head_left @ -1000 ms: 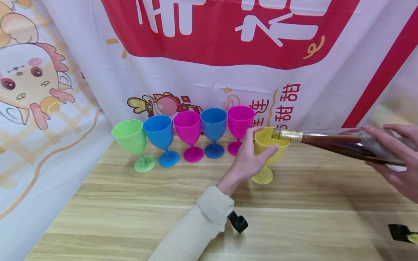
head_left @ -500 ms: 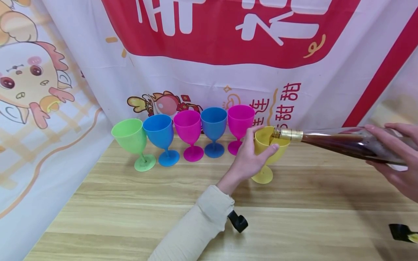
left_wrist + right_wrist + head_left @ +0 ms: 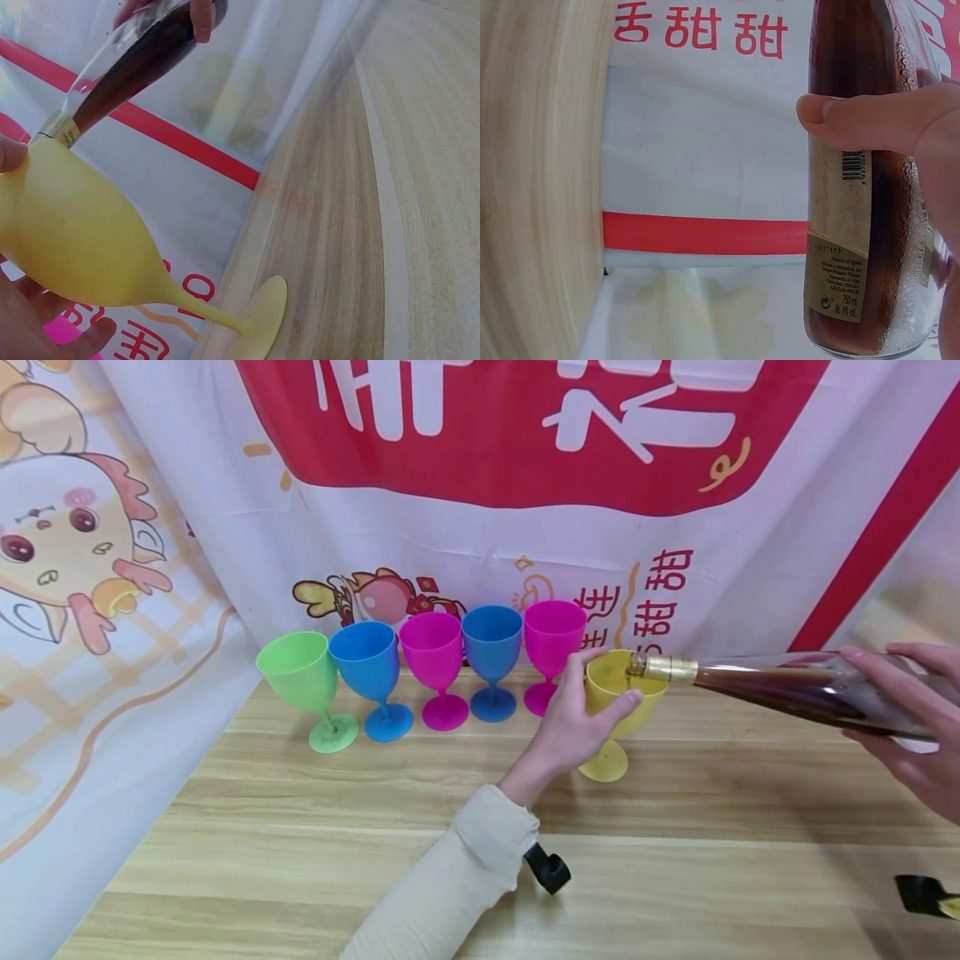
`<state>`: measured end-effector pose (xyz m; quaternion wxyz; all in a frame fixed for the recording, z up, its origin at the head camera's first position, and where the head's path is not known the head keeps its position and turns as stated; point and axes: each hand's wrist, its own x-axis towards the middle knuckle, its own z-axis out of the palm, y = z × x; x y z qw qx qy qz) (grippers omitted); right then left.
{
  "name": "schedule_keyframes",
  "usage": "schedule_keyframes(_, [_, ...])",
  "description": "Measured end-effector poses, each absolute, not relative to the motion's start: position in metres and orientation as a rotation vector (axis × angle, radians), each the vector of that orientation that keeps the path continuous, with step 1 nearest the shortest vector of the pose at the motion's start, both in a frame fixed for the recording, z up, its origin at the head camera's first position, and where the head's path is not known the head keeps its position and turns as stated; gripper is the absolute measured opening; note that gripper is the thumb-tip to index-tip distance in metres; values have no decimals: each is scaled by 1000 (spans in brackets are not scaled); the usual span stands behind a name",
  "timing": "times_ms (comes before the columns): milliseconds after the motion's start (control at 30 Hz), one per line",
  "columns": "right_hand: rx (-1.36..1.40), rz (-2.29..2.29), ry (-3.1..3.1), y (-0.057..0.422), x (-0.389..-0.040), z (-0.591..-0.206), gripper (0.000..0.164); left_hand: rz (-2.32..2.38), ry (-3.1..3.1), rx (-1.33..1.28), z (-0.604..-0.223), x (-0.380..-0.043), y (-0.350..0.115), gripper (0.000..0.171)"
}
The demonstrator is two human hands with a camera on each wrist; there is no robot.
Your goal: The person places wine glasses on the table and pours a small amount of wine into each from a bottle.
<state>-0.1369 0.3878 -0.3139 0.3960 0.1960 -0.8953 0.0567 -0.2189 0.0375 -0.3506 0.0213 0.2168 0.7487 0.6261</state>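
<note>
My left hand (image 3: 572, 725) holds a yellow plastic goblet (image 3: 634, 717) by its bowl, thumb on the near side and fingers behind. The goblet's foot rests on the table in the left wrist view. From the right, my right hand (image 3: 926, 768) grips a clear glass bottle (image 3: 780, 685) of dark reddish-brown liquid, tipped nearly level. Its gold-collared neck (image 3: 669, 670) reaches over the goblet's rim, the mouth inside the bowl. A thin brown trickle shows faintly below the mouth. The right wrist view shows my thumb (image 3: 877, 120) across the bottle above its beige label (image 3: 840, 247).
Left of the yellow goblet stands a row of goblets: magenta (image 3: 553, 635), blue (image 3: 492, 647), magenta (image 3: 432, 652), blue (image 3: 366, 664) and light green (image 3: 302, 677). A printed white-and-red cloth (image 3: 480, 543) hangs behind the wooden table (image 3: 300, 852).
Hands, bottle and goblets stay almost still. A brown trickle at the bottle's mouth, not evident a second ago, shows half a second ago and faintly now.
</note>
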Motion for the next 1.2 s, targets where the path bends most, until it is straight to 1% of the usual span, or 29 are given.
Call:
schedule_keyframes(533, [488,128,-2275,388,-137,-315,88,1940,2326,672,-350,-220,36,68])
schedule_keyframes(800, [525,170,-2239,390,-141,-314,88,1947,2315,681,-350,-219,37,67])
schedule_keyframes(1033, [462,132,-2274,389,-137,-317,89,1947,2313,675,-351,-219,37,67])
schedule_keyframes(1200, [503,146,-2256,389,-138,-315,88,1944,2318,672,-351,-219,37,67])
